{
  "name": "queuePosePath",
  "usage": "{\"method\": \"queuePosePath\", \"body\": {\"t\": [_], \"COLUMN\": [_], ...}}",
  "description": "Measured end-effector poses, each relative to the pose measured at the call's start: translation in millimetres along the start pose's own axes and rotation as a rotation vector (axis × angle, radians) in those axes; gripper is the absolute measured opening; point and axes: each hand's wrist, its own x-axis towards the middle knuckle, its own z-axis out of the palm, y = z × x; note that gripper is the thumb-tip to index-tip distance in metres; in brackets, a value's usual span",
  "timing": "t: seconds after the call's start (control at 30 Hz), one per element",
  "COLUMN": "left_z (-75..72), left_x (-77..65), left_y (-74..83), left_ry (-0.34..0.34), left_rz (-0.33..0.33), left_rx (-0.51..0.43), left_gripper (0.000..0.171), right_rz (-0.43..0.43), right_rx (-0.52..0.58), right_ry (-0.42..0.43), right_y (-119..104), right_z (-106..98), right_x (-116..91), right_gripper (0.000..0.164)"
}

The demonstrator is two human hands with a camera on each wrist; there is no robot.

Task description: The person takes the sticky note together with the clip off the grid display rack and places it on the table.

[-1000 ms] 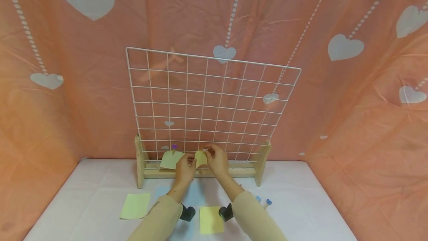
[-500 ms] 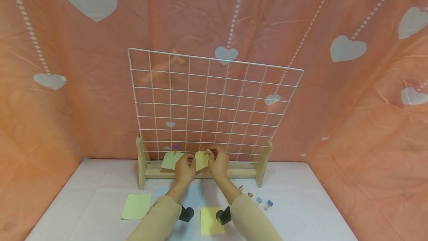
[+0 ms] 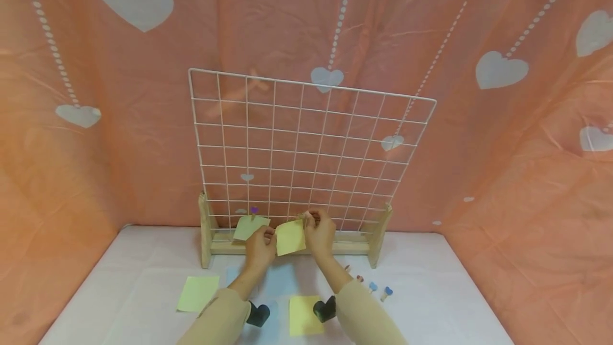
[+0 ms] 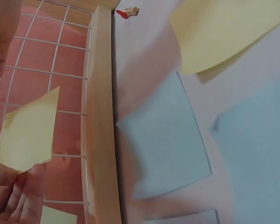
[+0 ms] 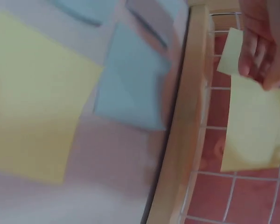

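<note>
A yellow sticky note [image 3: 290, 237] is in front of the lower part of the white wire grid [image 3: 306, 145]. My left hand [image 3: 260, 249] pinches its left edge between thumb and fingers; this grip also shows in the left wrist view, where the note [image 4: 30, 133] overlaps the wires. At the note's upper right corner, my right hand [image 3: 320, 232] has its fingers curled round a small wooden clothespin [image 3: 301, 216], mostly hidden by the fingertips. Left of this, a pale green note [image 3: 249, 226] hangs on the grid under a clothespin with a purple heart [image 3: 254, 210].
Wooden feet [image 3: 205, 230] hold the grid upright on the white table. A green note [image 3: 198, 293], another yellow note [image 3: 305, 315] and blue notes [image 4: 170, 140] lie in front. Several heart clothespins [image 3: 387, 293] are scattered at the right.
My left hand has shifted left and a little nearer, bringing the yellow note's face into fuller view. The right hand stays at the note's upper right corner. The head view has turned slightly.
</note>
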Motion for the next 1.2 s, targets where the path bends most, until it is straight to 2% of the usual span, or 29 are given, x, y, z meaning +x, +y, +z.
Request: {"method": "queuePosePath", "body": {"t": [0.2,0.37,0.5,0.9,1.2], "left_z": [-9.3,-13.6,-15.9,-25.5,-34.2], "left_x": [-5.1,-5.3,-7.6,-20.9,-32.2], "left_y": [-0.3,-3.0,-6.0,-10.2,-14.3], "left_ry": [-0.055,-0.051,-0.049,-0.040,-0.078], "left_rz": [-0.041,-0.018,-0.027,-0.012,-0.060], "left_rx": [-0.018,0.010,0.016,0.032,0.032], "left_gripper": [0.008,0.007,0.007,0.007,0.012], "right_rz": [0.036,0.025,0.013,0.069,0.104], "right_rx": [0.010,0.020,0.021,-0.040,-0.058], "right_ry": [-0.095,-0.098,-0.089,-0.181,-0.201], "right_y": [11.6,25.9,32.6,49.8,62.6], "right_z": [-10.7,-18.5,-26.4,-52.2,-65.9], "right_x": [-6.7,-10.9,-13.9,-21.1,-30.8], "right_gripper": [0.005,0.007,0.006,0.009,0.009]}}
